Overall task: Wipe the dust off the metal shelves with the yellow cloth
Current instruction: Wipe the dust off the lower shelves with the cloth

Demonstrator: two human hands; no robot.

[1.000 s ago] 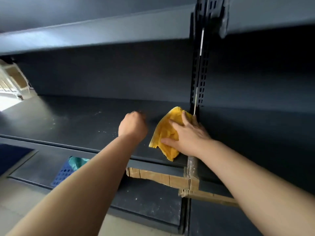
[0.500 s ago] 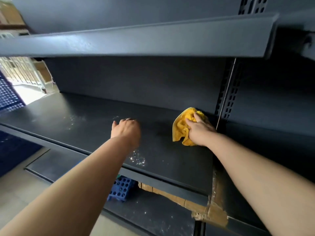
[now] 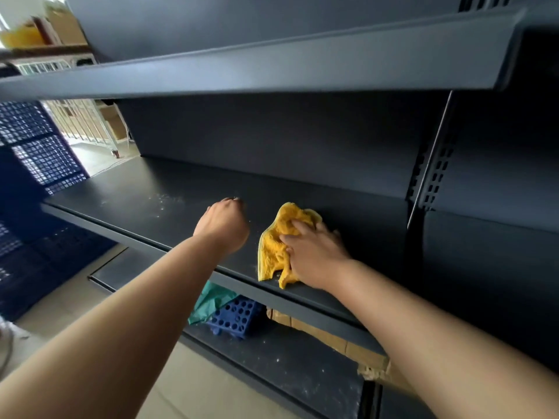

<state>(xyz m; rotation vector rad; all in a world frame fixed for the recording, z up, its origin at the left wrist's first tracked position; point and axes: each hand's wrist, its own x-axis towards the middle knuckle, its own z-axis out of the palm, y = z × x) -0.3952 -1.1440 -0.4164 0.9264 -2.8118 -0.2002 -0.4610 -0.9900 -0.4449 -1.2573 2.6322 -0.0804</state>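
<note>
Arms of ours stretch out from the bottom of the view, both bare. Our left hand [image 3: 222,226] sits on the middle shelf [image 3: 136,189] near its front edge. Its fingers are curled in tight like a fist, and we see nothing in it. Just beside it, to the right, our right hand [image 3: 314,255] presses down on the yellow cloth [image 3: 273,249]. Its fingers dig into the folds and grip them. The cloth is all bunched up and lies on the same shelf, close to the front edge. White dust specks [image 3: 163,204] dot the shelf to the left of our left hand.

Under this shelf, on the lower shelf [image 3: 287,367], we see a blue crate [image 3: 236,317] full of holes, a green rag or bag [image 3: 210,300] touching it, and brown cardboard [image 3: 332,338].

Farther back stands the dark back wall [image 3: 272,140], with a post with holes [image 3: 432,176] on its right. Above hangs the top shelf [image 3: 272,71]. Far off on the left are blue panels [image 3: 39,146] with holes.
</note>
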